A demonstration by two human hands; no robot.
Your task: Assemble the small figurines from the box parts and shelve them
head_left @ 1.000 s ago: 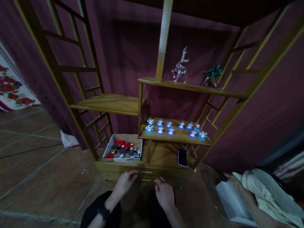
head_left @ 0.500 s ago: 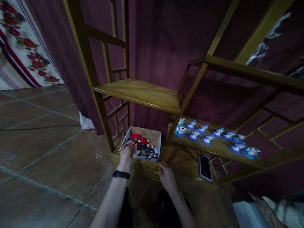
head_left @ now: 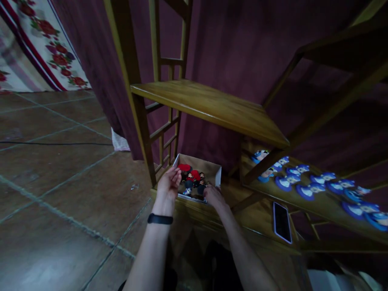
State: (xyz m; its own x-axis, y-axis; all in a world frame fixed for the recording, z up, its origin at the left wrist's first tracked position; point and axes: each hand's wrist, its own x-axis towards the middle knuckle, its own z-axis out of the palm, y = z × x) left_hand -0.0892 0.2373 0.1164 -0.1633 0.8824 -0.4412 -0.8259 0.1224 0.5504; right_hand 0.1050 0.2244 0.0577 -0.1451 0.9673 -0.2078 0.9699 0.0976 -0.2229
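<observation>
- Figurines (head_left: 195, 175) crowd the open box (head_left: 209, 163), at six o'clock in the head view.
- Left hand (head_left: 168, 186), box's eight o'clock: loosely curled; cannot tell if holding anything.
- Right hand (head_left: 215, 196), box's five o'clock: at the figurines, grip hidden.
- A hasty grab could scrape neighbouring figurines; bumping the box could shift it.

Head camera: on the person's head, looking forward and steeply down.
Forearms (head_left: 148, 254): near the lens, entering from the bottom edge.
Box (head_left: 209, 165): just below the view's centre, farther off, seen from above its front, with the left hand (head_left: 168, 184) and right hand (head_left: 214, 195) at it.
Wooden shelf unit (head_left: 209, 104): faced from close by, its shelves slanting down rightward.
Tiled floor (head_left: 75, 180): fills much of the left side.
Figurines (head_left: 311, 190): toward the right edge.
</observation>
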